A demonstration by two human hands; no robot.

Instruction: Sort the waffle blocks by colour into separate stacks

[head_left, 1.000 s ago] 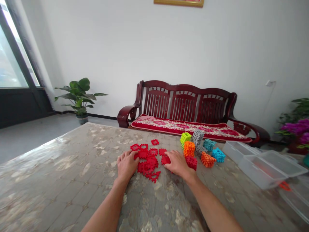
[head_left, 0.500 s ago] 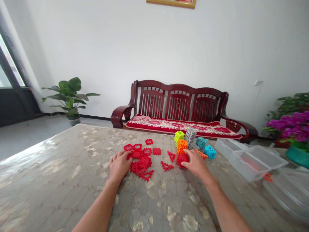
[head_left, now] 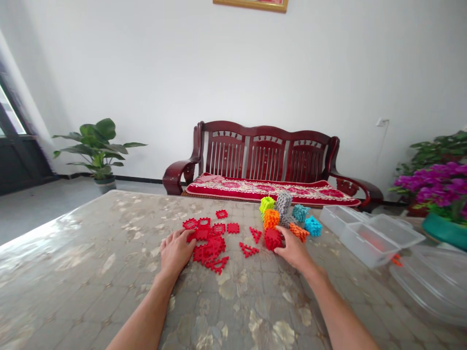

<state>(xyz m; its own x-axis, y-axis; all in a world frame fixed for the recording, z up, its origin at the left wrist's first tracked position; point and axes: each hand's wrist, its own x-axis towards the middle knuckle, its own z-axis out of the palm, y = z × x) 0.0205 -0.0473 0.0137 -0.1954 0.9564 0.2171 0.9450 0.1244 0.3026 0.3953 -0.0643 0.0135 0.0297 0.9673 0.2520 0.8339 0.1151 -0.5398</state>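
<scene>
Loose red interlocking tiles (head_left: 209, 250), flat with toothed edges, lie in a heap at mid-table. My left hand (head_left: 177, 249) rests palm down against the heap's left side, fingers spread and fingertips touching its edge. Farther right, my right hand (head_left: 293, 247) has thumb and fingers around the right side of a stack of red tiles (head_left: 273, 239) standing on the table. Two red triangular pieces (head_left: 248, 250) lie between the hands. Just behind the red stack is an orange stack (head_left: 271, 219), with lime green (head_left: 267, 206) and grey (head_left: 283, 202) stacks beyond.
Blue stacks (head_left: 313, 226) and an orange stack (head_left: 298, 233) sit beyond my right hand. A clear plastic box (head_left: 365, 245) and a clear lid (head_left: 430, 287) are at the right, near purple flowers (head_left: 438, 184). A wooden bench (head_left: 266, 150) stands behind the patterned table (head_left: 91, 272).
The view has shifted slightly. My right thumb sits a little lower beside the red stack, whose front shows more. My left hand stays at the heap's edge.
</scene>
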